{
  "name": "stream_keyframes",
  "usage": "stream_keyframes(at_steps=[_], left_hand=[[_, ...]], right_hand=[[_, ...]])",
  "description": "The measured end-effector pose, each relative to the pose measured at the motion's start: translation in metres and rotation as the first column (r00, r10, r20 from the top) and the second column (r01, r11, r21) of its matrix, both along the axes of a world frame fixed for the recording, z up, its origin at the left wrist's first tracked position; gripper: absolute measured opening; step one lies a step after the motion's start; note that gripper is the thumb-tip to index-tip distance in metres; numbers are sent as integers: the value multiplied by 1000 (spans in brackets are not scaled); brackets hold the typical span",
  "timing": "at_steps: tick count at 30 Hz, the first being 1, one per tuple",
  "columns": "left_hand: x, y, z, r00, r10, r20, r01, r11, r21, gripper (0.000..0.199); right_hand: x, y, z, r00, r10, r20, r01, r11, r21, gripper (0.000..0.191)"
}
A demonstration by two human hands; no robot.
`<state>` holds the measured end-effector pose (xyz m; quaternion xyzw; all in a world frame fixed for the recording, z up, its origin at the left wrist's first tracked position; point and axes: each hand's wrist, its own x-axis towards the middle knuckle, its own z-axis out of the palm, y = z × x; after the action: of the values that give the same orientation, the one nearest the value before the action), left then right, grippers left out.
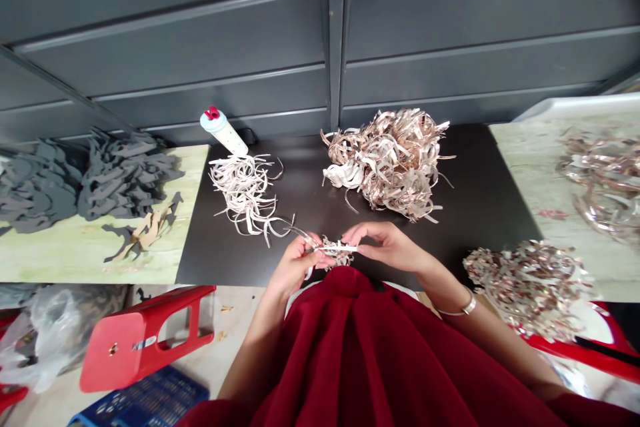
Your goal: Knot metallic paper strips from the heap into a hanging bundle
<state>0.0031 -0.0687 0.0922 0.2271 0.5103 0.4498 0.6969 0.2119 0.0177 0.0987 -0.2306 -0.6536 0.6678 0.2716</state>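
Observation:
Near the table's front edge, my left hand (pixel 296 263) pinches one end of a thin white strip (pixel 340 249). The strip's other end lies between the closed fingers of my right hand (pixel 384 245), which wears a silver bangle on the wrist. Small shiny scraps (pixel 336 259) show behind and under the strip between both hands. Ahead of my left hand lies a loose pile of white strips (pixel 246 193) on the dark table. A larger heap of rose-gold and white strips (pixel 400 160) sits beyond my right hand.
A white bottle with a red cap (pixel 225 131) stands at the back left. Grey cut pieces (pixel 125 177) are heaped at the far left. A scrap pile (pixel 527 283) lies at the right front. A red stool (pixel 145 340) and blue crate (pixel 150 400) are below left.

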Motion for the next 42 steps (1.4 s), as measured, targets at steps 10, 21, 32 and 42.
stream_keyframes(at_steps=[10,21,32,42], left_hand=[[-4,-11,-5,948,-268,-170,266,963,-37,37],[16,-8,5,552,-176,-815,241,970,-46,19],[24,-10,11,511,-131,-849,250,968,1,17],[24,-18,-2,753,-120,-647,160,987,3,24]], right_hand=[[24,9,-26,954,-283,-102,222,892,-392,16],[-9,2,-17,904,-424,56,426,905,-17,29],[-54,-24,-20,937,-194,290,78,926,370,19],[-37,-10,-30,951,-244,192,195,950,242,12]])
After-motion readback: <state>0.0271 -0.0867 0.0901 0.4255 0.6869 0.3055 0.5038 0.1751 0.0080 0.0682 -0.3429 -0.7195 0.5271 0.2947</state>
